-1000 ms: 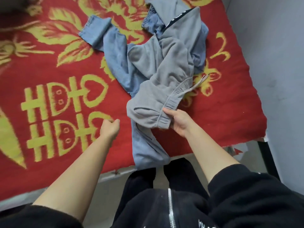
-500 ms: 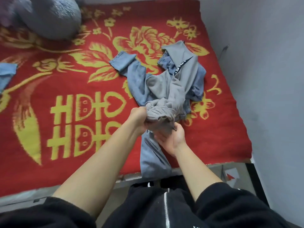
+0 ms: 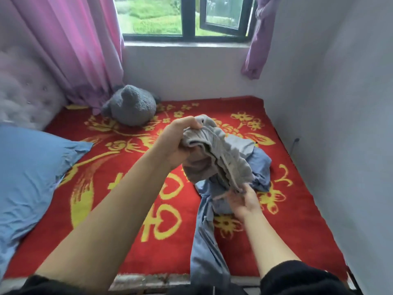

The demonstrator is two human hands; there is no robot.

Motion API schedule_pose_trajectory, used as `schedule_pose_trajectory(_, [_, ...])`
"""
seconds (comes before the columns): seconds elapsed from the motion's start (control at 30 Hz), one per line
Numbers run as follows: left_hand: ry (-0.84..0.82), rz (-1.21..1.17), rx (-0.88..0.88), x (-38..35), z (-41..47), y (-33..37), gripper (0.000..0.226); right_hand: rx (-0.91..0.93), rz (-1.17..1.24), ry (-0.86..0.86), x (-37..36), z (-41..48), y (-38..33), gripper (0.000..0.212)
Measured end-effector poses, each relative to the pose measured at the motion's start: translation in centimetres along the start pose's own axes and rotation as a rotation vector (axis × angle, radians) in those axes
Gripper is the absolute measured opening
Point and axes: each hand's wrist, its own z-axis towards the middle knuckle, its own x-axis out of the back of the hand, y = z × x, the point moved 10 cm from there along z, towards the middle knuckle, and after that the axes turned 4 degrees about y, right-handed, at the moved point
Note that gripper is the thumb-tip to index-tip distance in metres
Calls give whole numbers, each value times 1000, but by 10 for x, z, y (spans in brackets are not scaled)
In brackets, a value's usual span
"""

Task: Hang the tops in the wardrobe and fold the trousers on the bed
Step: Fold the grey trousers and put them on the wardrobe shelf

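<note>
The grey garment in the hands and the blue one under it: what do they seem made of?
The grey garment looks like soft, matte sweatshirt knit, probably a cotton blend: gathered waistband, thick folds. The blue garment looks like thin, matte woven cloth, perhaps light denim: sharper creases.

The red-blanketed bed (image 3: pixel 297 220) bears a blue pillow (image 3: pixel 32 177), a grey plush toy (image 3: pixel 129 106) and blue trousers (image 3: pixel 205 248).

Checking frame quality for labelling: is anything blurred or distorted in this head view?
Head view: right hand motion-blurred; left hand gripping the grey trousers sharper; wide-angle stretch toward the frame edges; soft daylight from the window, no glare.
</note>
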Motion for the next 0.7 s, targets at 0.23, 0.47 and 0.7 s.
schedule_pose_trajectory(0.23, [815, 149, -176, 137, -69, -28, 51, 104, -169, -211, 4, -69, -57, 13])
schedule_pose_trajectory(0.47, [1055, -26, 160, 213, -171, -173, 23, 203, -602, -225, 9, -103, -5, 20])
schedule_pose_trajectory(0.7, [1156, 289, 43, 242, -203, -124, 18, 379, -686, -285, -31, -164, 8, 41])
